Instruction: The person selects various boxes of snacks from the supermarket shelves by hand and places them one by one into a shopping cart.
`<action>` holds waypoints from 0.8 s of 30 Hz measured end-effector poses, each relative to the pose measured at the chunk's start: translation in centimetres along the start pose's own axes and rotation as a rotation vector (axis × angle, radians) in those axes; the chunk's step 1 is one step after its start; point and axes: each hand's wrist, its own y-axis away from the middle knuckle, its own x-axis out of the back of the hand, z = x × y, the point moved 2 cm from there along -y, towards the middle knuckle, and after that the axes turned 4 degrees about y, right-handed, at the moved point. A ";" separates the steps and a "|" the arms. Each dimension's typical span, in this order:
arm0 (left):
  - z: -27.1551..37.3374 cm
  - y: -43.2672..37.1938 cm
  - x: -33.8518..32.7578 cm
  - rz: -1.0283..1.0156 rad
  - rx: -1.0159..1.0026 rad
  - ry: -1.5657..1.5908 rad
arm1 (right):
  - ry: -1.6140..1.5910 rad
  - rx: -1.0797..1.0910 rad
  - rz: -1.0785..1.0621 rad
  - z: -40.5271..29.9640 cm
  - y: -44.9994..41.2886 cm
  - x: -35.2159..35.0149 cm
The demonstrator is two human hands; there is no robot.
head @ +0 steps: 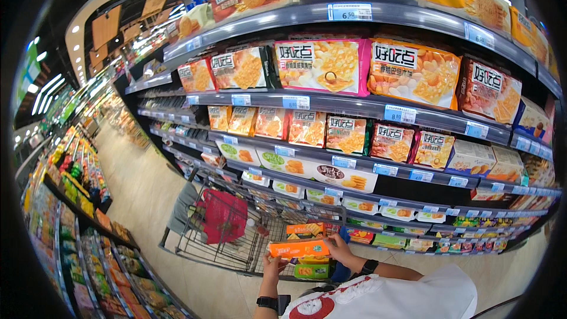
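Note:
Both my hands grip an orange snack box (299, 249) above the near end of a wire shopping cart (221, 252). At the box's left end is my left hand (273, 266); my right hand (340, 247) holds its right end. Just beyond it lies another orange box (305, 229) with biscuits pictured on it. Below the held box, a green package (312, 271) sits in the cart, with a yellow package partly hidden behind it. A dark red bag (225, 215) rests toward the cart's far end.
A tall supermarket shelf (345, 105) with several tiers of packaged biscuits runs along the cart's far side. Price tags line its edges. To the left, a tiled aisle floor (128, 177) stretches away beside a lower snack display (84, 230). A grey cloth (182, 206) hangs at the cart's end.

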 end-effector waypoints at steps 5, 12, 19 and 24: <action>-1.5 -3.7 2.4 -0.057 0.091 0.062 | -0.074 -0.280 -0.029 1.7 -1.9 -0.9; -4.1 -6.2 3.3 -0.037 0.273 0.079 | 0.090 -0.405 -0.092 1.8 -3.5 -1.5; -3.7 -4.9 2.6 -0.175 0.424 -0.084 | 0.070 -0.546 -0.086 4.6 -3.7 -0.8; -4.5 -6.0 3.9 -0.202 0.492 -0.079 | 0.072 -0.563 -0.113 4.1 -2.8 -1.2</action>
